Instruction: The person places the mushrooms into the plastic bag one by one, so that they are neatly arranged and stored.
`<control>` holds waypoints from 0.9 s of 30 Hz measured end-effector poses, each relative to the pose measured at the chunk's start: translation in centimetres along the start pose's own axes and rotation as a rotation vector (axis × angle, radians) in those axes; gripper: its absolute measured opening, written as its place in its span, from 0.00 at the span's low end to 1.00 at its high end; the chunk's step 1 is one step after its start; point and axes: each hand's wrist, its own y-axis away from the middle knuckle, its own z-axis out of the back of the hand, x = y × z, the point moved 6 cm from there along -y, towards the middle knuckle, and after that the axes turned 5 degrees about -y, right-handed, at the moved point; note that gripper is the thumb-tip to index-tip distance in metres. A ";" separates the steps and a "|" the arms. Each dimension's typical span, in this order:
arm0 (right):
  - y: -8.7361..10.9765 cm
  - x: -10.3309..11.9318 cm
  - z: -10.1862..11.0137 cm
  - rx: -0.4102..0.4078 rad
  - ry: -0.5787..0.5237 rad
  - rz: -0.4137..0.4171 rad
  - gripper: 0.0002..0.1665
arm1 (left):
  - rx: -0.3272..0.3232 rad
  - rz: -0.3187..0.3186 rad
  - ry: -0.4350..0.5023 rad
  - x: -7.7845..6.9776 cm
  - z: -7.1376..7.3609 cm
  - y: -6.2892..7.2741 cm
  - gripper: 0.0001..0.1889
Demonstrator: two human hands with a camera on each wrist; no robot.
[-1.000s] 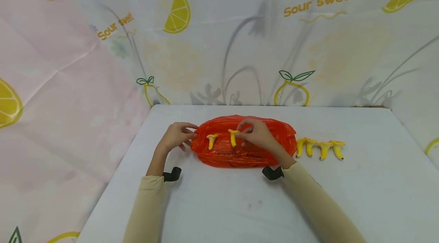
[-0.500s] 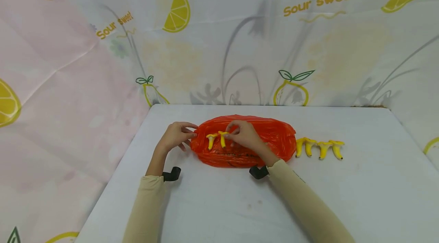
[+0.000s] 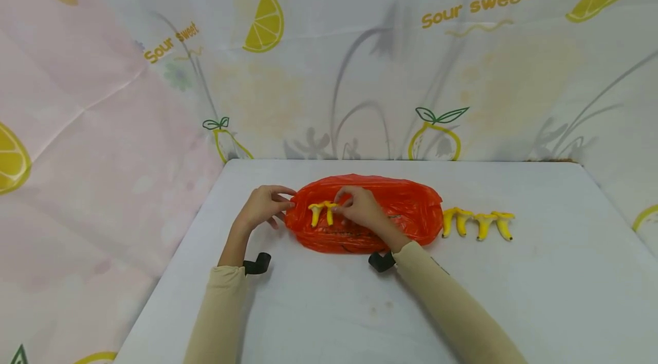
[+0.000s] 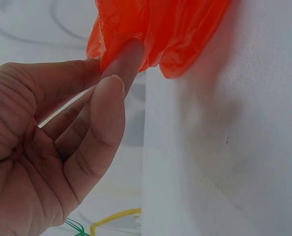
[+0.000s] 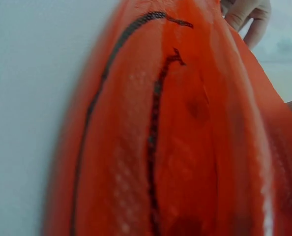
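Observation:
A red plastic bag (image 3: 406, 204) with black print lies spread on the white table. My left hand (image 3: 261, 206) grips its left end; in the left wrist view, the thumb and fingers (image 4: 109, 110) are at the bag's edge. Over the bag my right hand (image 3: 360, 208) pinches a yellow chanterelle-like mushroom (image 3: 330, 215) by its flared cap. A second yellow mushroom (image 3: 315, 215) stands out against the red plastic just to the left of it. In the right wrist view the bag (image 5: 121, 147) fills most of the picture, and the held mushroom is hidden there.
Right of the bag, several more yellow mushrooms (image 3: 484, 226) lie in a row on the white table (image 3: 319, 307). Black wrist mounts (image 3: 381, 262) stick out at both wrists. A lemon-printed cloth (image 3: 308, 67) hangs behind the table.
My right hand has moved left over the bag and lowered the mushroom it holds, bringing it close beside the other one. The left hand has stayed at the bag's left end.

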 end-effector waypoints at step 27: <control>1.7 0.8 4.0 0.004 0.041 0.037 0.16 | 0.006 -0.001 -0.005 0.2 0.2 -0.1 0.18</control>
